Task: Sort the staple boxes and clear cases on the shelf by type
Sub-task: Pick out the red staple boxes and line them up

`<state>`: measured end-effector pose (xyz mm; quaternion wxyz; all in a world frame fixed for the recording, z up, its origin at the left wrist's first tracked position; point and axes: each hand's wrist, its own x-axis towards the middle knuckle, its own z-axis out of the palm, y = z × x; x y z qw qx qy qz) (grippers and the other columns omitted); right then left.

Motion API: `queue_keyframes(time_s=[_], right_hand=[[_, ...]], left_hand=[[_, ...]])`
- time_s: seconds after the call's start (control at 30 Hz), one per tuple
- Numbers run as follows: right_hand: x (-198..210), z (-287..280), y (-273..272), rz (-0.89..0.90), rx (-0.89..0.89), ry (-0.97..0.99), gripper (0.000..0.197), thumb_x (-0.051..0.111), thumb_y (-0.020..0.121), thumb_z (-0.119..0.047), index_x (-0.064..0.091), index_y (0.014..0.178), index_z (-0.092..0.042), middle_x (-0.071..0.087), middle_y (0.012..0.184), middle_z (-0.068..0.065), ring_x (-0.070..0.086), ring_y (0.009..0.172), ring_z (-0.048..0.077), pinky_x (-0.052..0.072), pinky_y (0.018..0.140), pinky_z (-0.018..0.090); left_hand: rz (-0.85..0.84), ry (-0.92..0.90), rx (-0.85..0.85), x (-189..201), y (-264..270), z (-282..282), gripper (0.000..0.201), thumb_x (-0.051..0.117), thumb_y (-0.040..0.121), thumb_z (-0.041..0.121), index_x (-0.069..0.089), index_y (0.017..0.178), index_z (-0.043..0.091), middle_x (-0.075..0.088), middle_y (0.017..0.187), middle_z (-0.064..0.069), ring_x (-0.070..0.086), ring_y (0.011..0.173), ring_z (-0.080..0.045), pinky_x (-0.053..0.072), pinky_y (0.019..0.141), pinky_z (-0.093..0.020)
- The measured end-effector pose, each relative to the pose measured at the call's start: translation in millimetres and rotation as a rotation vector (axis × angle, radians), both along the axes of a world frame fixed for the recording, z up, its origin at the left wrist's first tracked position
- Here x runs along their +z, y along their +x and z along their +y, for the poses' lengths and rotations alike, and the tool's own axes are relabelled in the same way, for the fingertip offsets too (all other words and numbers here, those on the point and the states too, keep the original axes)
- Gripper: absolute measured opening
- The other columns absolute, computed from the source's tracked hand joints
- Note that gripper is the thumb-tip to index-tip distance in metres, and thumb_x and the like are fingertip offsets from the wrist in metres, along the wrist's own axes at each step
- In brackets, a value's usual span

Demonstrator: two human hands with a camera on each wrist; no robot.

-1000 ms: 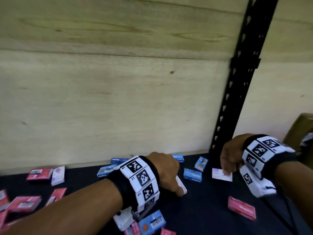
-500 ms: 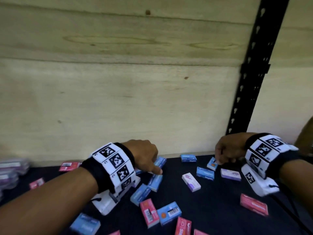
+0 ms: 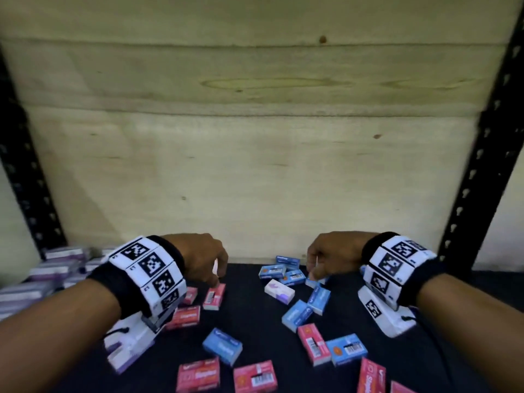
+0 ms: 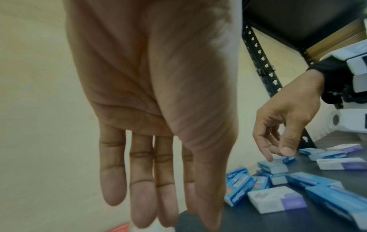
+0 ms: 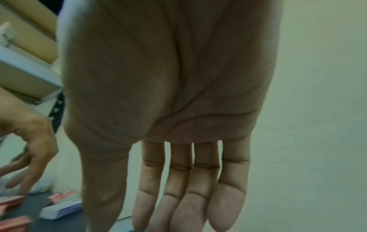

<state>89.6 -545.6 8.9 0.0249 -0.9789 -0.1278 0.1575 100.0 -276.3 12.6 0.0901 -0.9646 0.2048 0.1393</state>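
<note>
Small staple boxes lie scattered on the dark shelf [image 3: 255, 321]. My left hand [image 3: 217, 277] hangs fingers down, its tips touching a red box [image 3: 214, 297] that stands among other red boxes [image 3: 184, 316]. The left wrist view shows those fingers [image 4: 143, 196] straight and holding nothing. My right hand [image 3: 314, 272] reaches down into a cluster of blue boxes [image 3: 283, 272]; its thumb rests on one blue box [image 4: 288, 159]. Its fingers [image 5: 178, 204] are straight too. A white and purple box [image 3: 279, 291] lies between the two groups. Clear cases [image 3: 56, 265] are stacked at the far left.
A plywood back wall [image 3: 255, 165] closes the shelf behind the boxes. Black perforated posts stand at the left [image 3: 25, 180] and the right [image 3: 476, 180]. More red boxes [image 3: 255, 377] and blue boxes [image 3: 344, 348] lie along the front.
The view has swung left, bringing the clear cases into sight. My left hand has left the blue boxes and now touches a red box. My right hand has come down onto the blue cluster.
</note>
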Motion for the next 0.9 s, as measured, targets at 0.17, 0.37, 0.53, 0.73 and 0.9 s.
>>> queue_keyframes(time_s=[0.17,0.37,0.53,0.73,0.9], right_hand=[[-10,42,9,0.038,0.021,-0.085,0.036,0.071,0.081,-0.052,0.074,0.092,-0.018,0.069,0.087,-0.002,0.062,0.081,0.020,0.053,0.085,0.036],[-15,71,13,0.045,0.035,-0.252,0.046,0.075,0.073,-0.059,0.064,0.080,-0.014,0.063,0.079,0.002,0.057,0.071,0.024,0.046,0.068,0.031],[-17,75,17,0.070,0.039,-0.288,0.047,0.080,0.069,-0.057,0.069,0.084,-0.014,0.065,0.078,0.000,0.059,0.070,0.022,0.046,0.068,0.030],[-24,76,22,0.069,0.073,-0.295,0.046,0.081,0.072,-0.052,0.053,0.066,-0.016,0.059,0.072,-0.001,0.055,0.066,0.021,0.044,0.065,0.029],[-26,75,24,0.056,0.110,-0.286,0.047,0.082,0.072,-0.050,0.051,0.064,-0.016,0.060,0.074,0.001,0.056,0.069,0.023,0.044,0.063,0.028]], left_hand=[[0.035,-0.016,0.076,-7,-7,43,0.022,0.071,0.085,0.038,0.068,0.107,0.032,0.056,0.080,0.019,0.059,0.088,-0.011,0.047,0.081,-0.026],[-0.018,-0.017,0.112,-8,0,63,0.029,0.067,0.088,0.041,0.064,0.114,0.028,0.054,0.085,0.013,0.058,0.088,-0.014,0.050,0.086,-0.032],[-0.072,-0.019,0.061,-5,12,58,0.035,0.064,0.090,0.036,0.059,0.125,0.037,0.056,0.099,0.008,0.057,0.093,-0.017,0.049,0.085,-0.033],[-0.089,0.091,-0.087,-12,35,41,0.046,0.065,0.089,0.025,0.055,0.131,0.041,0.056,0.129,0.004,0.058,0.111,-0.022,0.050,0.087,-0.036],[-0.070,0.135,-0.180,-21,49,31,0.051,0.068,0.085,0.017,0.057,0.130,0.038,0.057,0.126,0.004,0.058,0.109,-0.021,0.050,0.083,-0.034]])
